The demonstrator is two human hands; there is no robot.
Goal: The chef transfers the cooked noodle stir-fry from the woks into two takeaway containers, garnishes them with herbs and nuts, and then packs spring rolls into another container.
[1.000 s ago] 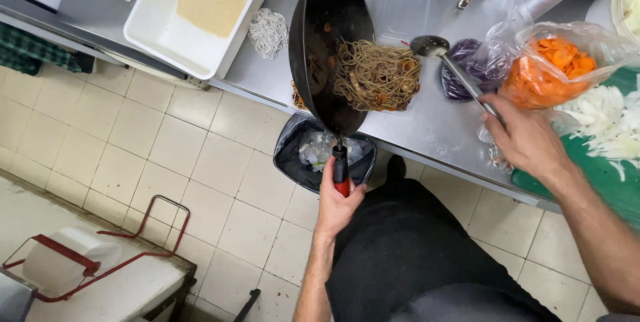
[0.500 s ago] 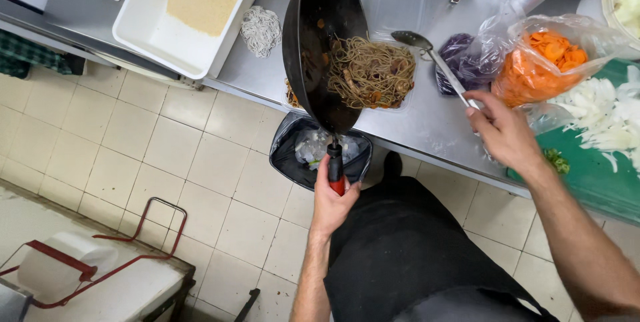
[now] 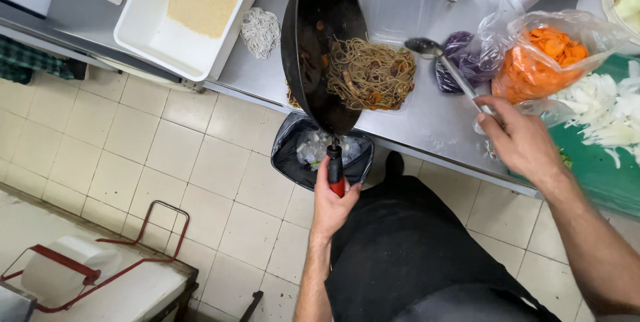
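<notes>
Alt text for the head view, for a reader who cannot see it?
A person's left hand tilts a black wok by its handle, noodles piled beside it on a steel counter. The right hand holds a ladle.

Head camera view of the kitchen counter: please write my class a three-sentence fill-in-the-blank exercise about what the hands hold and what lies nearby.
1. The left hand grips the handle of a tilted black ____.
2. The right hand holds a metal ____ by its handle.
3. The clear bag beside the green cutting board holds sliced ____.

Missing words: wok; ladle; carrots
</notes>
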